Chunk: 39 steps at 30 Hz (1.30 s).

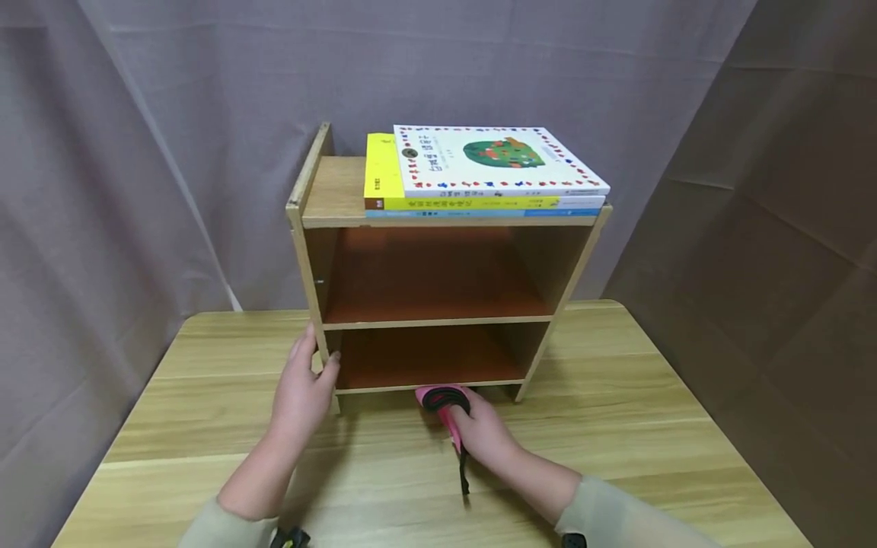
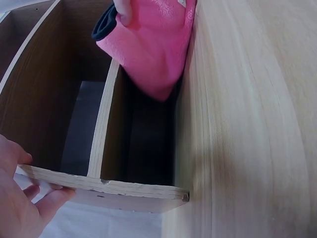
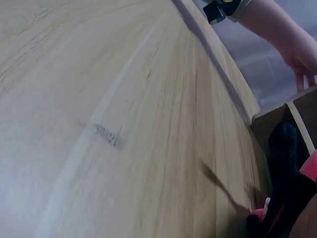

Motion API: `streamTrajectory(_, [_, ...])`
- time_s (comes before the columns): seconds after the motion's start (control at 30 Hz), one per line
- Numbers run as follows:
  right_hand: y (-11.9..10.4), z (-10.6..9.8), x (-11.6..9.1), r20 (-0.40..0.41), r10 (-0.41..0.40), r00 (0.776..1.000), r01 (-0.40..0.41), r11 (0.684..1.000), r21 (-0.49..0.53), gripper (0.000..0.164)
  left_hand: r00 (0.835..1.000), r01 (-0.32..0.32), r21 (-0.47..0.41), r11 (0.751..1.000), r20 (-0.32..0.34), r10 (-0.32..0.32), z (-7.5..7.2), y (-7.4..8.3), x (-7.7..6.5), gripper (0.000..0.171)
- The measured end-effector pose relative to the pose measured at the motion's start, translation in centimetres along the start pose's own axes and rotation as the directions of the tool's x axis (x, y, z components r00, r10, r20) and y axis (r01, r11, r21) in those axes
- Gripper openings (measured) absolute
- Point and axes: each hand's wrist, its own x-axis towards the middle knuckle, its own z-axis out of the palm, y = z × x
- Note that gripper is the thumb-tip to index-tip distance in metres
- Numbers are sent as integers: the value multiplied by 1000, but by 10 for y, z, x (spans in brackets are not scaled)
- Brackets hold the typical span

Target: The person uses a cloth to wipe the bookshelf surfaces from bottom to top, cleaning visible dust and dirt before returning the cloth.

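A small wooden shelf unit (image 1: pixel 438 321) stands on the table. My left hand (image 1: pixel 301 388) grips the lower part of its left side panel, thumb on one face and fingers on the other, as the left wrist view (image 2: pixel 20 193) shows. Low at the front, my right hand (image 1: pixel 483 434) holds a folded pink cloth (image 2: pixel 153 44) with black edging and a dangling black strap. The cloth is at the gap beneath the bottom board. In the right wrist view, only the cloth's dark part (image 3: pixel 285 183) and a bit of pink show.
Several books (image 1: pixel 500 164) lie stacked on the unit's top board, the white one uppermost. A wood-grain table (image 1: pixel 658 426) lies under everything. Grey curtains (image 1: pixel 205 114) hang behind and at the sides.
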Motion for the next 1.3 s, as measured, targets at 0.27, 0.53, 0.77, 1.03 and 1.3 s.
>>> streamTrajectory(0.27, [-6, 13, 4, 24, -8, 1000, 7, 999, 40, 17, 1000, 9, -1, 1000, -15, -9, 2, 1, 1, 66])
streamTrajectory(0.53, [-10, 24, 9, 53, -15, 998, 13, 999, 38, 18, 999, 22, 9, 1000, -23, -22, 3, 2, 1, 66])
streamTrajectory(0.77, [-15, 36, 13, 82, -37, 996, 31, 997, 67, 19, 999, 36, 9, 999, -24, -36, 3, 3, 0, 66])
streamTrajectory(1.03, [-20, 47, 15, 95, -9, 995, -4, 991, 132, 19, 1000, 20, 26, 999, -24, -19, 3, 5, 1, 66])
streamTrajectory(1.3, [-24, 59, 16, 89, 0, 996, -13, 990, 142, 23, 999, 30, 30, 999, -19, -30, 3, 2, 0, 66])
